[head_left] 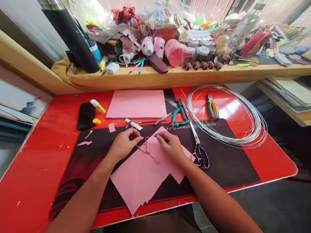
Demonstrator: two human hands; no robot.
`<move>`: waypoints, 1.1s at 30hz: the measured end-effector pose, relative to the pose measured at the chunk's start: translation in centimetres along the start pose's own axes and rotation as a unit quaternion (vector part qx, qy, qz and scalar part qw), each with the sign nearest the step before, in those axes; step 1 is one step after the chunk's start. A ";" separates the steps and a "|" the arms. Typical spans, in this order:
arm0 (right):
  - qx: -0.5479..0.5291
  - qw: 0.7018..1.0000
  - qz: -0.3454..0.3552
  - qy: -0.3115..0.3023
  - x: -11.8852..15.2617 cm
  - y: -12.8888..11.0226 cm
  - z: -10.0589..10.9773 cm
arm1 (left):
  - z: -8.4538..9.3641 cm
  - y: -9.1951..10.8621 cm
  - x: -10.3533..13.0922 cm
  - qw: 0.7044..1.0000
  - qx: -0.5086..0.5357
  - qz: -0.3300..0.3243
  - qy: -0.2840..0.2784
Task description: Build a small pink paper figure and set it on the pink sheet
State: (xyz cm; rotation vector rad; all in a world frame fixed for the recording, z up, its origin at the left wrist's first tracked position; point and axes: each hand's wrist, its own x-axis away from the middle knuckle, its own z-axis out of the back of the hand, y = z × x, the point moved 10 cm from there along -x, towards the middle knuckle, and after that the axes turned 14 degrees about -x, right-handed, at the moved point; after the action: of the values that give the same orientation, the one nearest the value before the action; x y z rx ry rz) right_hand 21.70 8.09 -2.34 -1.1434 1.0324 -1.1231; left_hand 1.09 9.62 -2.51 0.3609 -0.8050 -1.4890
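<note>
Resting on pink paper sheets (143, 176), a small pink-wrapped wire figure (147, 148) lies between the hands; black mat (225, 161) spreads either side, red tabletop (26, 181) edge near the sheets' corner. Left hand (124, 145) pinches a pink paper scrap (142, 138); right hand (171, 146) nearly closed, hold unclear.

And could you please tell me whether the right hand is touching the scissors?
Apart: the head view plainly shows a gap, with dark mat visible between the right hand and the scissors.
</note>
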 end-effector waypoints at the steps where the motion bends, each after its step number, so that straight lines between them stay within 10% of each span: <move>1: 0.001 1.000 -0.002 0.002 0.0 0.0 0.0 | 0.2 0.3 0.5 1.000 0.005 -0.003 0.007; 13: -0.007 1.000 0.027 -0.013 0.1 -1.5 -0.3 | -2.1 4.8 3.3 0.993 0.075 -0.087 0.006; 33: 0.007 0.998 0.018 -0.063 0.5 -0.9 -1.6 | -1.8 5.0 2.8 0.989 0.111 -0.083 0.044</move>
State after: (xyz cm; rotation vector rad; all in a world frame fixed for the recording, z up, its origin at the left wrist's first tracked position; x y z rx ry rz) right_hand 20.12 7.36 -1.70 -1.1646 0.9412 -1.0149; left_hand 5.66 6.98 0.32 0.6694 -0.8899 -1.5289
